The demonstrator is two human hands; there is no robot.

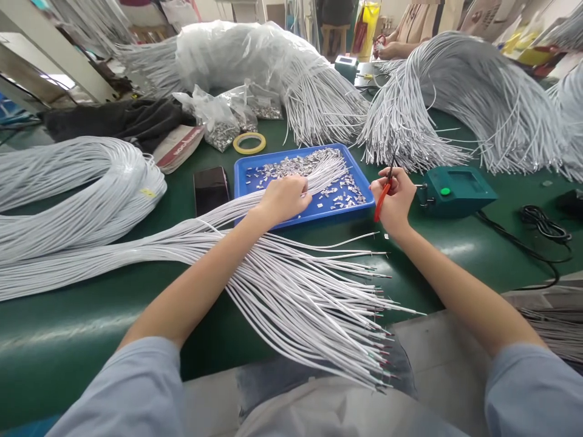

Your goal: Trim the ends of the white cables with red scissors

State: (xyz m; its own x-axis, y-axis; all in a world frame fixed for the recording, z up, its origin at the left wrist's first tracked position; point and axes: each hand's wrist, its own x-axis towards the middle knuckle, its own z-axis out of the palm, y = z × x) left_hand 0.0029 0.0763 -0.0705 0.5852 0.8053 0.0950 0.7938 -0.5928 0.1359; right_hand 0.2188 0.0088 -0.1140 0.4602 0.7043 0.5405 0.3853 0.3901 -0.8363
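My left hand is closed over the near part of a bundle of white cables, whose ends lie in a blue tray among small metal pieces. My right hand holds red-handled scissors, dark blades pointing up, just beyond the tray's right edge. Beneath my left forearm, another spread of white cables fans toward the table's front edge, with stripped, coloured wire ends at the right. Right of my right hand sits a green machine with a bright green button.
Coiled white cables lie at left, with a phone beside the tray. Behind are yellow tape, bags of metal parts, a plastic-wrapped bundle and arched cables. Another person's hand shows at the back.
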